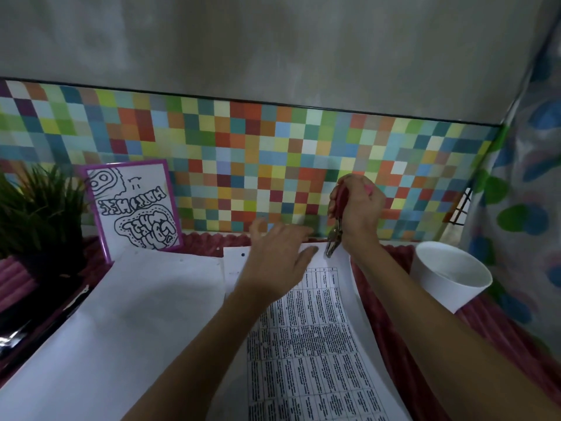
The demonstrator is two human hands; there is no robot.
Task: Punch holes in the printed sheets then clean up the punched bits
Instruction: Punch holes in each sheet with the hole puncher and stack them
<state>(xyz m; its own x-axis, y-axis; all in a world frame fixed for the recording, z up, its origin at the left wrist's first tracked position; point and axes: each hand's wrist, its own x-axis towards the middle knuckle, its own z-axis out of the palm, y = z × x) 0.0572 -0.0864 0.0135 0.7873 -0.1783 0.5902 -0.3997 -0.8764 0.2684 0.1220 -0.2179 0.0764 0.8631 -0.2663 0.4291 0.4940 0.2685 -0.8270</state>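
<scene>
Below checkered tiles [243, 147], my left hand [273, 262] lies flat on the near-to-far printed sheet [318, 344] while my right hand [359, 208] grips the punch [334, 235] at the sheet's far edge.

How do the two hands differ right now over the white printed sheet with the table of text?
The left hand is open, fingers spread; the right hand is curled round the pink-handled metal hole punch. The left hand rests low on the white printed sheet, while the right hand is raised above its far edge. Both sit at the sheet's far end.
</scene>
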